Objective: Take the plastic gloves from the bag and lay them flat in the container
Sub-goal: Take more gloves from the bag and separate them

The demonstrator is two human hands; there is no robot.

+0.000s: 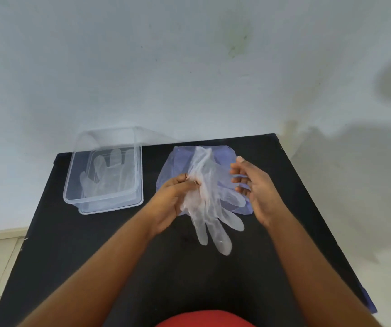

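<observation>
A clear plastic glove hangs over the black table, fingers pointing toward me. My left hand pinches it near the cuff. My right hand hovers just to the right of the glove with fingers spread, holding nothing. Behind the glove lies the bluish plastic bag, with more glove fingers showing at its right side. To the left stands a clear rectangular container with gloves lying flat inside.
The black table is small, with its far edge against a pale wall. A transparent lid leans behind the container. A tiled floor shows at the left. A blue object pokes out at the table's right edge.
</observation>
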